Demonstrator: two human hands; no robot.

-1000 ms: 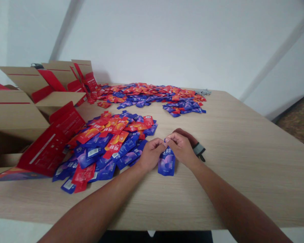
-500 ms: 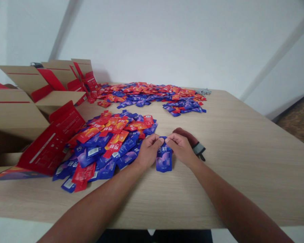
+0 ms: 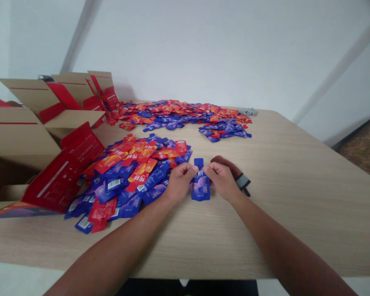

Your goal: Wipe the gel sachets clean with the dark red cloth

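A small blue-purple pouch (image 3: 200,190) with white lettering is held upright above the table. My left hand (image 3: 181,177) pinches its upper left edge between thumb and fingers. On the opposite edge, my right hand (image 3: 220,176) grips it the same way. The pouch's narrow neck sticks up between both thumbs. To the left of my left hand lies a heap of red-orange and blue pouches (image 3: 142,176). Behind my right hand is a dark brown glove (image 3: 230,164) with a grey cuff, partly covered by the hand.
Open cardboard boxes (image 3: 18,131) with red flaps stand along the left side. A long bank of pouches (image 3: 179,109) lies near the wall, with a smaller pile (image 3: 223,129) before it. A grey cloth (image 3: 249,111) rests at the table's (image 3: 296,197) far end.
Both hands have slid down from the pouch's neck to its upper sides, so the neck now shows. The pouch has risen slightly in view.
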